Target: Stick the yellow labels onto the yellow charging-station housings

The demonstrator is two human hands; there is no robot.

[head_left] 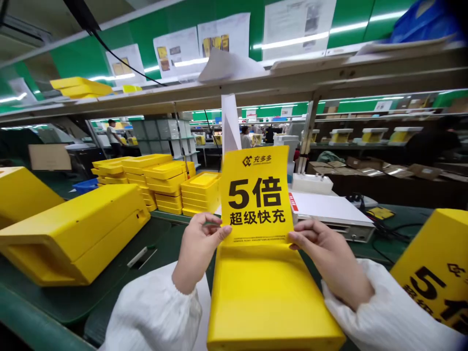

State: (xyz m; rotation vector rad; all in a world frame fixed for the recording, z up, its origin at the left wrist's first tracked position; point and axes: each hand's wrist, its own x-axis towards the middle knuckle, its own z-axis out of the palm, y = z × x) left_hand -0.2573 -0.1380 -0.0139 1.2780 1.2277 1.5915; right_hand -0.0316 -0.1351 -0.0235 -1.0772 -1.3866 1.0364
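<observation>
The left hand (199,248), low in the middle of the frame, is closed on the lower left edge of a yellow label (256,195), with the thumb in front and the fingers behind. The right hand (323,251) pinches the label's lower right corner in the same way. Both wrists come out of white sleeves (153,312).

The label stands upright between the two hands at the centre of the frame. Its black print faces the camera: a logo, a large "5倍" and a row of characters beneath. Its bottom edge meets the far end of a yellow casing (266,297), which lies flat at the bottom centre. Whether the label touches the casing cannot be told. A white strip (230,122) rises behind the label's upper left corner.

At the left of the frame a second casing (73,234) lies on the green table (164,243). Behind it, at middle left, are stacks of yellow trays (164,183). Just right of the label sits a flat white box (329,207). In the lower right corner a third casing (435,273) shows the same black print on its face. Across the top runs a shelf (329,73) with printed sheets (223,36) hung above it. Small figures stand among benches far in the background.
</observation>
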